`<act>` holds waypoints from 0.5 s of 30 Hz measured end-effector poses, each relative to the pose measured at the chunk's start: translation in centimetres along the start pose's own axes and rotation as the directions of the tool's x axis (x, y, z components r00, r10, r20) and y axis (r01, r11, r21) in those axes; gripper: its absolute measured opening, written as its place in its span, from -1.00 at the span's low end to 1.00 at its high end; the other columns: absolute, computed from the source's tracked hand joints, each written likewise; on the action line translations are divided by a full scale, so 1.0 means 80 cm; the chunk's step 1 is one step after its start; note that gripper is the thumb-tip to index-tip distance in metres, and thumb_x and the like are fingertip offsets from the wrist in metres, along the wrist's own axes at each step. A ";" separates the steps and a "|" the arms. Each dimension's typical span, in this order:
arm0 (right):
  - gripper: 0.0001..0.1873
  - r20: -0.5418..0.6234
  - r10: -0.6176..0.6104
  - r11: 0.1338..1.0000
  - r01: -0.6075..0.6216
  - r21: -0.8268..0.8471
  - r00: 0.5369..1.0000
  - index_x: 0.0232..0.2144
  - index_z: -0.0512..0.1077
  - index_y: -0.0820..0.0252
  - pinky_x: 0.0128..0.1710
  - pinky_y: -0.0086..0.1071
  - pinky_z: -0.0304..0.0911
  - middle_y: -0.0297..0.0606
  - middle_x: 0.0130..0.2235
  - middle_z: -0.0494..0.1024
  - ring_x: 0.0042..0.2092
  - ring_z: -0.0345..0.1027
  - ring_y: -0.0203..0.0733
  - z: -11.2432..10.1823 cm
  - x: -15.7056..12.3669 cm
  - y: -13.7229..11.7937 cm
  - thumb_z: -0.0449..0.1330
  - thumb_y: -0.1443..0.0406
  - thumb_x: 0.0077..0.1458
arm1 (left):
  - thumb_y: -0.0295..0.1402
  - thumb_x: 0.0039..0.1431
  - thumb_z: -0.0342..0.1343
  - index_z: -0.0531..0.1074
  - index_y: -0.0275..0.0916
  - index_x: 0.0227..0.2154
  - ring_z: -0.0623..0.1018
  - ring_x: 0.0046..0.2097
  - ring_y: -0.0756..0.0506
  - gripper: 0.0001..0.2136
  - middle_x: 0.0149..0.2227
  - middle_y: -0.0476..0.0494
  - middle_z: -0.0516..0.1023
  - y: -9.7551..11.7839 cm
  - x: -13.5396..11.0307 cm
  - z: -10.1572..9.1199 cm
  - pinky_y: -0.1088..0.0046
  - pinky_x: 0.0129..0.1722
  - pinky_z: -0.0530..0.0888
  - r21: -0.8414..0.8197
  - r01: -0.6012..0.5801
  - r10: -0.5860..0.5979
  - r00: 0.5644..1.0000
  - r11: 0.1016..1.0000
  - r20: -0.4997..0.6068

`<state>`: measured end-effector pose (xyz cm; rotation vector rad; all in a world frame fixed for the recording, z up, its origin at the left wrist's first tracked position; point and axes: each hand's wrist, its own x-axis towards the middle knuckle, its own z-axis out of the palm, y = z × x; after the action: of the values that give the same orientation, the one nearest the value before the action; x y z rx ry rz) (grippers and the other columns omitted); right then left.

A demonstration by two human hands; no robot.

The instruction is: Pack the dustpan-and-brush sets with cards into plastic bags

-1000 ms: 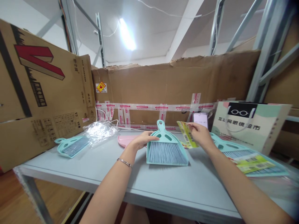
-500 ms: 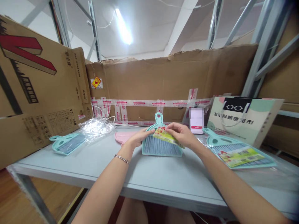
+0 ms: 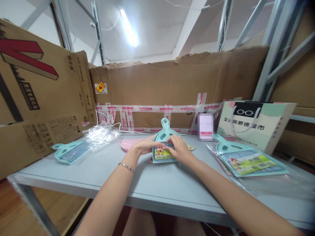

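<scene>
A teal hand brush (image 3: 164,131) lies in the middle of the grey table (image 3: 157,190), handle pointing away from me. A yellow-green printed label card (image 3: 162,153) lies across its bristles. My left hand (image 3: 144,147) grips the brush's left edge and the card. My right hand (image 3: 179,149) presses down on the card and brush from the right, fingers curled over them. A pink dustpan (image 3: 131,143) peeks out just behind and left of the brush.
Another teal brush (image 3: 70,151) and crumpled clear plastic bags (image 3: 100,134) lie at the left. Bagged teal brush sets with label cards (image 3: 248,160) lie at the right, before a paper shopping bag (image 3: 256,126). A phone (image 3: 206,127) leans on the cardboard wall (image 3: 172,85).
My right hand brought the label card from the right down onto the brush bristles, and both hands now hold it there. The view shifted slightly.
</scene>
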<state>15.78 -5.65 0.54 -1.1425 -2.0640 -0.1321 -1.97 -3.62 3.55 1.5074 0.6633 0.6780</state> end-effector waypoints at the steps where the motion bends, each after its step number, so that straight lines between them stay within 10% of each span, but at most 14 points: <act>1: -0.88 0.005 0.008 1.000 -0.008 0.001 1.000 -0.40 0.22 0.14 -0.24 -0.27 0.09 -0.24 -0.31 0.38 -0.23 0.20 -0.10 0.000 0.000 0.001 0.10 0.23 0.04 | -0.45 -0.16 0.25 0.36 -0.20 -0.19 0.46 -0.26 -0.03 -0.61 -0.26 -0.07 0.46 -0.001 0.000 -0.002 0.38 -0.21 0.37 -0.009 0.008 -0.008 1.000 1.000 0.003; 11: -0.78 -0.082 0.110 0.993 -0.107 0.048 0.991 -0.41 0.21 0.13 -0.21 -0.24 0.09 -0.22 -0.31 0.35 -0.23 0.20 -0.09 0.004 0.005 0.015 0.12 0.13 -0.01 | -0.58 -0.32 0.26 0.20 -0.05 0.04 0.48 -0.29 -0.04 -0.25 -0.30 -0.03 0.47 0.001 -0.003 -0.006 0.43 -0.33 0.41 0.059 0.119 -0.112 0.988 0.991 -0.111; 15: -0.53 -0.367 0.394 0.917 -0.388 0.094 0.843 -0.19 0.18 0.20 -0.07 -0.16 0.09 -0.02 -0.09 0.27 -0.02 0.13 0.00 -0.016 0.014 0.034 0.04 -0.02 -0.01 | -0.56 -0.29 0.28 0.22 -0.08 0.02 0.50 -0.28 -0.06 -0.28 -0.21 -0.11 0.48 0.004 -0.005 -0.015 0.37 -0.30 0.43 -0.005 0.043 -0.044 0.989 0.999 -0.140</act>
<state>18.23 -3.82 1.48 -1.3848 -1.4579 -0.1243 -3.12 -3.12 3.93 1.4485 0.7996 0.7556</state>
